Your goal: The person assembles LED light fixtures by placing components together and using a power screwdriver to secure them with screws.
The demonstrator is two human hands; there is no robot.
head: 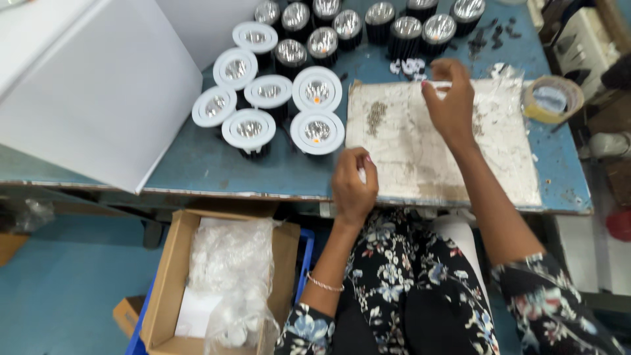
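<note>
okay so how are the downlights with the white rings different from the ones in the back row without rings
The white-ringed downlights wear broad white trim rings around the reflector; the bare downlights show only black finned bodies with silver reflectors. The ringed ones look wider and cluster near the big white box; the bare ones line the far edge of the blue table. Both kinds face up with shiny round reflectors.

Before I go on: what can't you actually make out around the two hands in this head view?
- Left hand: closed over a small white piece, mostly hidden by its fingers.
- Right hand: a small white piece at its fingertips, blurred, kind unclear.
- Pile of small metal parts on the work mat: too small to identify.
- Plastic bags in the cardboard box: contents blurred.
- Top row of black lamp bodies: cut by the frame edge.
</note>
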